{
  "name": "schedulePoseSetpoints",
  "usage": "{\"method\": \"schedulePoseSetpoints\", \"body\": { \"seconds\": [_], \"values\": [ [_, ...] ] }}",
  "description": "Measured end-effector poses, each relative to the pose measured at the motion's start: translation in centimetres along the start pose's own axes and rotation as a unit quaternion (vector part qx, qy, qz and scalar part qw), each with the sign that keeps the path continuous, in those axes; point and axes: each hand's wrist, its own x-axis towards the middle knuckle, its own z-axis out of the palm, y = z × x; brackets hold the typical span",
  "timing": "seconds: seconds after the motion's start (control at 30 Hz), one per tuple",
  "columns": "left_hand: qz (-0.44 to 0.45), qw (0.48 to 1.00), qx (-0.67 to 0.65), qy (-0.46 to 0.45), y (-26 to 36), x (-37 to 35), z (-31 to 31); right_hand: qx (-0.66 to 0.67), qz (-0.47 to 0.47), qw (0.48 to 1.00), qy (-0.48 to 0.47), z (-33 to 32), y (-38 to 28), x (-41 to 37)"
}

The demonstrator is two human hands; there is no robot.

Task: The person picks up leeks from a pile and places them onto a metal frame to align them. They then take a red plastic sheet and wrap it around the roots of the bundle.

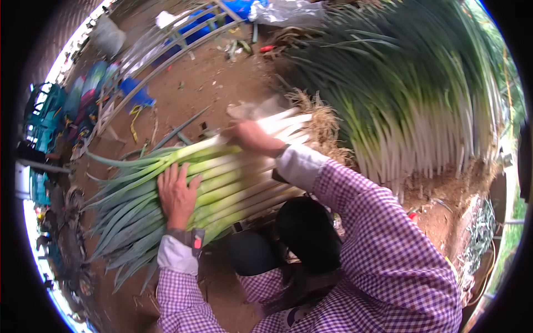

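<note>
A bundle of long green onions (239,180) lies side by side across in front of me, leaves to the left and roots to the right. My left hand (177,191) rests on the pale green part of the stalks, its fingers spread. Farther up, my right hand (255,139) is curled around the white part of a green onion (194,149) along the bundle's far edge. Motion blurs this hand, and its fingertips are hidden. Bushy roots (322,122) show just right of it.
A large heap of green onions (411,100) stands at the right. Bare soil (194,83) stretches beyond the bundle. A pale metal frame (183,36), a blue container (136,91) and teal crates (47,116) are at the left. A red-handled object (267,49) lies on the soil.
</note>
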Motion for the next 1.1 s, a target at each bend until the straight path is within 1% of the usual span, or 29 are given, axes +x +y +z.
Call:
{"method": "schedulePoseSetpoints", "body": {
  "seconds": [0.03, 0.07, 0.1, 0.13, 0.23, 0.37, 0.47, 0.6, 0.7, 0.8, 0.9, 0.97, 1.1],
  "values": [
    [-0.004, 1.000, -0.008, -0.005, 0.3, 0.1, -0.4, -0.010, -0.013, 1.000, 0.004, 0.6, 0.7, 0.0],
    [-0.001, 1.000, -0.013, 0.001, 0.2, 0.0, -0.3, -0.013, -0.007, 1.000, -0.016, 0.5, 0.7, -0.1],
    [0.002, 1.000, -0.019, 0.008, 0.0, 0.0, -0.1, -0.009, 0.004, 1.000, -0.025, -0.4, -0.4, -0.4],
    [-0.001, 0.999, -0.039, 0.006, 0.0, -0.1, -0.3, -0.008, -0.023, 1.000, -0.012, -0.5, -0.3, -0.7],
    [-0.006, 0.997, -0.078, -0.001, 0.2, 0.0, -0.9, 0.030, -0.047, 0.998, 0.014, -0.6, -0.5, -1.2],
    [-0.038, 0.993, -0.115, 0.008, 0.0, -0.1, -0.7, 0.027, -0.043, 0.998, 0.020, -0.5, -0.7, -1.6],
    [-0.060, 0.984, -0.161, 0.051, -0.3, -0.5, -0.6, 0.024, -0.039, 0.998, 0.034, -0.5, -1.4, -1.8],
    [-0.105, 0.964, -0.221, 0.107, -0.6, -1.2, -0.2, 0.024, -0.034, 0.999, 0.016, -0.4, -1.0, -1.8],
    [-0.115, 0.963, -0.210, 0.120, -0.7, -1.3, -0.4, 0.020, -0.029, 0.999, 0.013, 0.2, -0.7, -1.9],
    [-0.053, 0.988, -0.080, 0.120, -0.5, -0.8, -1.3, 0.016, -0.024, 1.000, 0.012, 0.5, -0.1, -1.9],
    [-0.044, 0.993, -0.028, 0.107, -0.1, 0.1, -2.7, 0.019, -0.035, 0.999, 0.013, 0.6, 0.1, -1.9],
    [-0.015, 0.994, -0.007, 0.110, -0.7, 0.6, -2.4, 0.019, -0.050, 0.998, 0.017, 0.5, 0.1, -2.0],
    [0.047, 0.993, 0.020, 0.102, -3.0, 2.8, -2.4, 0.009, -0.032, 0.999, 0.024, 0.8, 0.4, -2.0]
  ]
}}
